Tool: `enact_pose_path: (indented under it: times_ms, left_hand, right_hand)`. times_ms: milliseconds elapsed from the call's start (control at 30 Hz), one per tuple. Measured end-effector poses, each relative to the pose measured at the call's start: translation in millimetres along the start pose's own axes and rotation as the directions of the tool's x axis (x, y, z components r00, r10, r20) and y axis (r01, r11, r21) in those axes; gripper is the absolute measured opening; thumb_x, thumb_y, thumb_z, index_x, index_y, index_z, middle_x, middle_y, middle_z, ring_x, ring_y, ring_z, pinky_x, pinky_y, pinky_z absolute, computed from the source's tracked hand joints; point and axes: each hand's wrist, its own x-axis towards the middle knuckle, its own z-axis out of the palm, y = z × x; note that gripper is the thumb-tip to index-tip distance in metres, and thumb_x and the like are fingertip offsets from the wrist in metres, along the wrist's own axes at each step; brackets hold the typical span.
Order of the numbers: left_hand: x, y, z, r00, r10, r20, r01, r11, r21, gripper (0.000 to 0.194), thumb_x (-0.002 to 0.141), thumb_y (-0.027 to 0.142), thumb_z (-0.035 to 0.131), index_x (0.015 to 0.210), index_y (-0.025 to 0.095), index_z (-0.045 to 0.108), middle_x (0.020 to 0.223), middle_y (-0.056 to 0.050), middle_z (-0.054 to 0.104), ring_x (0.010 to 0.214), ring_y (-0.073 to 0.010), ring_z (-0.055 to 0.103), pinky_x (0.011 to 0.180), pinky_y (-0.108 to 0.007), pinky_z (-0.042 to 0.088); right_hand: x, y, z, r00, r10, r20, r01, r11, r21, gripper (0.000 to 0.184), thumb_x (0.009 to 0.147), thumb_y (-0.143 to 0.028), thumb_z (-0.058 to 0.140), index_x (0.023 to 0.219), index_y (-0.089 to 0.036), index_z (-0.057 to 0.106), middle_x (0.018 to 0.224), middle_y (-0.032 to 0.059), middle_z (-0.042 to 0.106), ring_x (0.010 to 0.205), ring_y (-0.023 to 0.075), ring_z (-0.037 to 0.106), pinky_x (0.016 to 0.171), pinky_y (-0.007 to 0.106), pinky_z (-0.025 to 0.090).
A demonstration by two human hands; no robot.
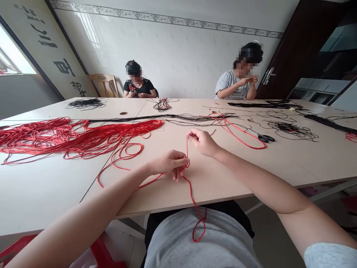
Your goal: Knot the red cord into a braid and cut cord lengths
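Note:
Near the table's front edge, my left hand [176,163] pinches a red cord [192,190] where a small loop shows at the fingertips. Up and to the right, my right hand [203,142] is closed on a stretch of the same cord, drawn taut between the two hands. From the left hand one end hangs over the table edge and curls against my grey shirt. Another red length runs out to the left beneath my left wrist. Whether the loop is a knot cannot be made out, as fingers cover part of it.
A large heap of red cords [75,139] spreads over the left of the table [156,197]. Bundled black cords [167,119] lie across the middle. Black-handled scissors [264,138] rest at right beside a tangle of black cord [295,128]. Two people sit at the far side.

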Motion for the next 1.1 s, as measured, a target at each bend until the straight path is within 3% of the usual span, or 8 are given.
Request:
enact_pose_path:
  times_ms: [333,433,500,600,700,900,1000,1100]
  left_hand:
    - [0,0,7.0,0.998,0.015,0.065,-0.019,0.999,0.05,0.033,0.077,0.043,0.053,0.059,0.016,0.049,0.052,0.0,0.057,0.038,-0.0093,0.052,0.036,-0.02,0.036]
    - [2,-2,0.6,0.993,0.062,-0.102,-0.058,0.997,0.046,0.032,0.078,0.042,0.051,0.06,0.016,0.052,0.049,0.0,0.053,0.037,-0.0079,0.046,0.036,-0.02,0.029]
    - [4,-5,-6.1,0.957,0.114,-0.267,-0.106,0.993,0.045,0.032,0.079,0.041,0.049,0.061,0.015,0.055,0.043,0.002,0.046,0.036,-0.0066,0.038,0.038,-0.021,0.026]
    - [7,-9,-13.9,0.888,0.168,-0.429,-0.165,0.985,0.044,0.032,0.079,0.042,0.048,0.063,0.016,0.057,0.04,0.005,0.035,0.038,-0.0057,0.027,0.041,-0.022,0.021]
    - [7,-10,-15.1,0.849,0.166,-0.502,-0.163,0.985,0.051,0.032,0.077,0.044,0.05,0.063,0.016,0.057,0.042,0.004,0.034,0.04,-0.0062,0.025,0.042,-0.023,0.019]
    - [5,-5,-14.7,0.858,0.075,-0.508,-0.136,0.987,-0.085,0.028,0.075,0.041,0.051,0.064,0.016,0.057,0.042,0.004,0.031,0.04,-0.0068,0.023,0.04,-0.024,0.013]
    - [6,-7,-20.8,0.859,0.015,-0.513,-0.14,0.968,-0.206,0.024,0.074,0.039,0.051,0.066,0.017,0.056,0.042,0.006,0.026,0.039,-0.007,0.019,0.04,-0.025,0.011]
    - [7,-9,-25.1,0.846,0.035,-0.532,-0.16,0.968,-0.192,0.023,0.074,0.037,0.051,0.066,0.016,0.057,0.041,0.005,0.027,0.04,-0.0071,0.02,0.041,-0.025,0.011]
  right_hand:
    - [7,8,-11,0.989,0.007,-0.15,-0.027,0.991,-0.133,0.025,0.087,-0.039,0.04,0.08,-0.017,0.05,0.069,0.0021,0.052,0.06,0.0126,0.044,0.061,0.025,0.036]
    - [6,9,-16,0.949,-0.112,-0.296,0.009,0.944,-0.33,0.025,0.085,-0.041,0.045,0.082,-0.017,0.05,0.085,0.0086,0.053,0.082,0.0195,0.047,0.077,0.032,0.037]
    - [0,3,-17,0.929,-0.154,-0.335,-0.003,0.906,-0.423,0.028,0.083,-0.045,0.047,0.08,-0.017,0.051,0.09,0.01,0.052,0.088,0.0217,0.046,0.081,0.034,0.035]
    - [-17,-13,-9,0.999,0.026,-0.023,-0.033,0.927,-0.374,0.041,0.085,-0.053,0.041,0.067,-0.018,0.049,0.069,0.0036,0.051,0.065,0.0153,0.047,0.063,0.027,0.035]
    - [-34,-27,9,0.948,0.153,0.28,-0.056,0.944,-0.327,0.046,0.083,-0.056,0.043,0.059,-0.017,0.049,0.058,0.0001,0.049,0.053,0.0107,0.042,0.052,0.024,0.028]
    - [-43,-29,30,0.937,0.104,0.334,0.01,0.946,-0.324,0.037,0.091,-0.035,0.038,0.062,-0.016,0.051,0.059,0.0012,0.052,0.053,0.0102,0.042,0.053,0.025,0.027]
    - [-43,-27,28,0.92,0.06,0.386,0.068,0.949,-0.309,0.038,0.091,-0.034,0.038,0.06,-0.015,0.051,0.06,0.0021,0.053,0.054,0.0106,0.043,0.056,0.025,0.029]
    - [-42,-25,19,0.924,-0.004,0.382,0.122,0.951,-0.284,0.042,0.09,-0.039,0.039,0.059,-0.015,0.053,0.063,0.0039,0.053,0.06,0.0125,0.047,0.061,0.026,0.033]
